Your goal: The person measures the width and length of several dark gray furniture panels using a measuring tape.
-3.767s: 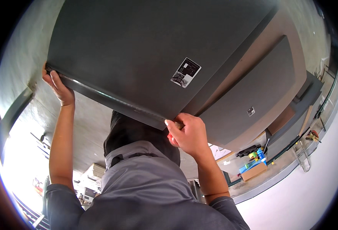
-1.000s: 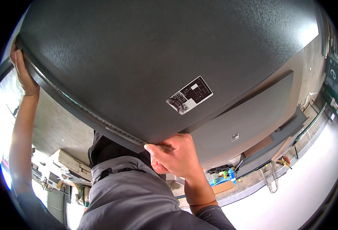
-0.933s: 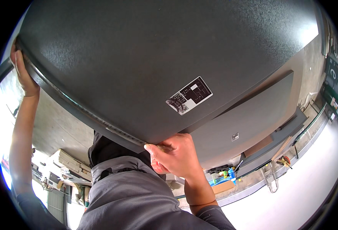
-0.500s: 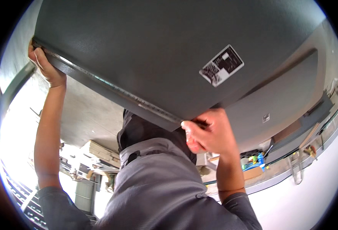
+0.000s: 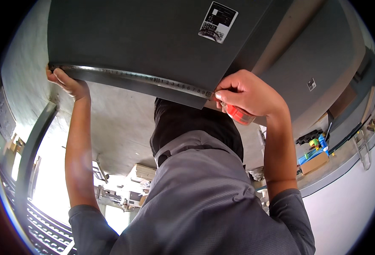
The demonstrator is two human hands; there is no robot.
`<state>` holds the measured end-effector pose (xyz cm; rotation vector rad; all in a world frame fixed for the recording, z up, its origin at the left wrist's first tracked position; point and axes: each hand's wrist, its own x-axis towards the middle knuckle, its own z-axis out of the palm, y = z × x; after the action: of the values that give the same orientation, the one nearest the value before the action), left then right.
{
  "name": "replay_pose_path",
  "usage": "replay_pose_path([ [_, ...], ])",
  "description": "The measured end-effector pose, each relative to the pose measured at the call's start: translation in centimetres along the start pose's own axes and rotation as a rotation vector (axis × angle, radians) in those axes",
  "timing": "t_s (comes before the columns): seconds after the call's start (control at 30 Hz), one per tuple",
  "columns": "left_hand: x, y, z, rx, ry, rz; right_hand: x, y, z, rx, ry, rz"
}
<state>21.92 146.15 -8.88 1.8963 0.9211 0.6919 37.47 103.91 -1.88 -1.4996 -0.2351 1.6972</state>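
**Tape stretched along the edge of the dark panel**

The biggest thing I see is the dark grey panel (image 5: 136, 38), which fills the upper part of the view and carries a small white label (image 5: 218, 16) near its top. Its lower edge runs from the left side down toward the middle. Behind it on the right stands a second dark panel (image 5: 323, 55) with a small sticker of its own. Below, the person's grey shirt (image 5: 204, 199) takes up the middle and bottom of the picture.

Along the lower edge of the near panel I can follow a metal measuring tape (image 5: 136, 75), pulled out flat and lying against that edge from one hand to the other.

My left hand (image 5: 66, 81) is at the panel's left corner, fingers curled over the edge and pressing the end of the tape there; the fingers are closed on the edge and the tape together. My right hand (image 5: 249, 93) is at the tape's other end, just below the panel's right lower corner. It is closed in a fist around a red tape case (image 5: 238, 114), with thumb and forefinger pinched on the blade where it leaves the case.

Far right, on a ledge, lie a cardboard box (image 5: 314, 163) and a few small bright bottles (image 5: 317, 142).
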Motion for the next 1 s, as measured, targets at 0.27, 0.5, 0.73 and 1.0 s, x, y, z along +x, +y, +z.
replay_pose_path([
  [0.27, 0.5, -0.9, -0.5, 0.033, -0.016, 0.116, 0.0, 0.4, 0.0, 0.014, -0.024, -0.003],
  [0.5, 0.5, -1.8, -1.1, 0.124, -0.008, 0.19, -0.5, 0.1, 1.2, 0.021, 0.074, 0.023],
  [0.73, 0.1, 0.3, -0.8, 0.228, -0.056, 0.243, -1.4, 2.0, 4.3, -0.034, 0.377, -0.084],
  [1.0, 1.4, -0.4, -2.0, 0.099, -0.173, 0.073, -3.0, 0.0, 7.9, -0.218, 0.696, -0.047],
])
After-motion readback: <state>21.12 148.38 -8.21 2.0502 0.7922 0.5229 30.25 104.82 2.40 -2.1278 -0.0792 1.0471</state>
